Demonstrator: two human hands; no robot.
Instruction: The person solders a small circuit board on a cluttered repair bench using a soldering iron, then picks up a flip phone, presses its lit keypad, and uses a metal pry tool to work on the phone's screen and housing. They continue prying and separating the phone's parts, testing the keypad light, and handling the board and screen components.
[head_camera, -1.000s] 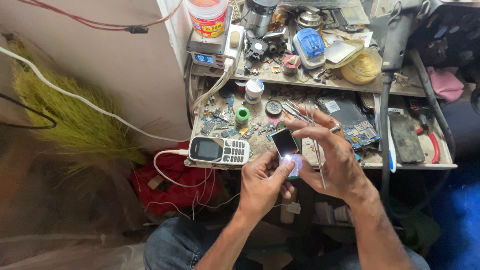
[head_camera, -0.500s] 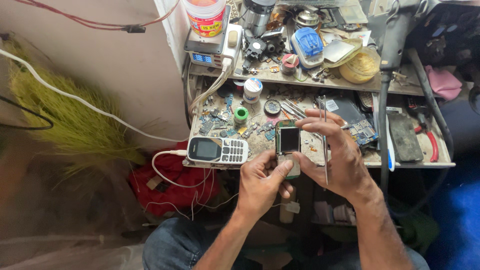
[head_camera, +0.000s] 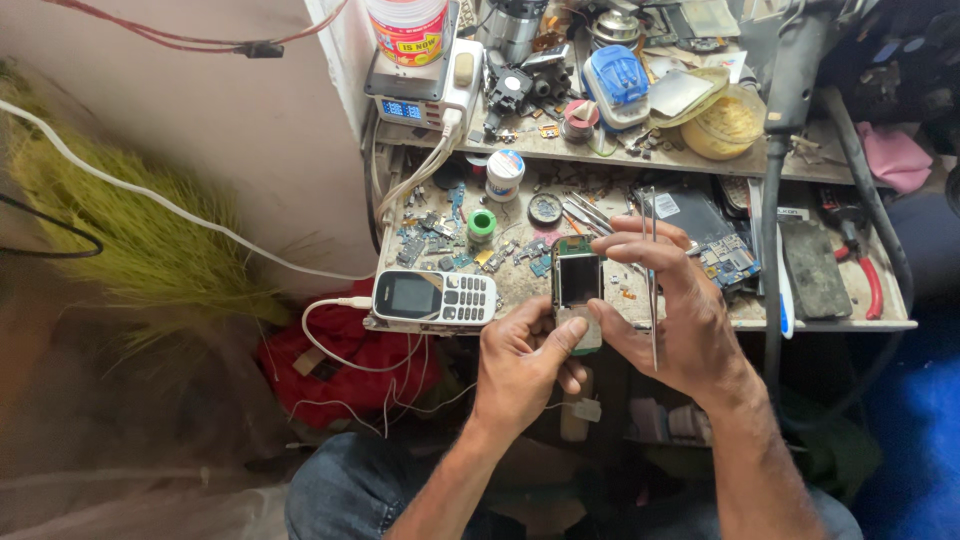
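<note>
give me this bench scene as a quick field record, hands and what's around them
left hand: thumb presses the lower end of the small opened phone with dark screen
right hand: grips that phone's right side, with thin metal tweezers held upright
nearby: white keypad phone, cabled, at the cluttered workbench front edge
also: green tape roll; red-handled pliers far right

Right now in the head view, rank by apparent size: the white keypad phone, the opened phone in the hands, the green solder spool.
1. White keypad phone, lying on the bench edge.
2. Opened phone, held by both hands nearer the camera, so only slightly smaller; treat this ranking as unsure.
3. Green solder spool, clearly smallest.
</note>
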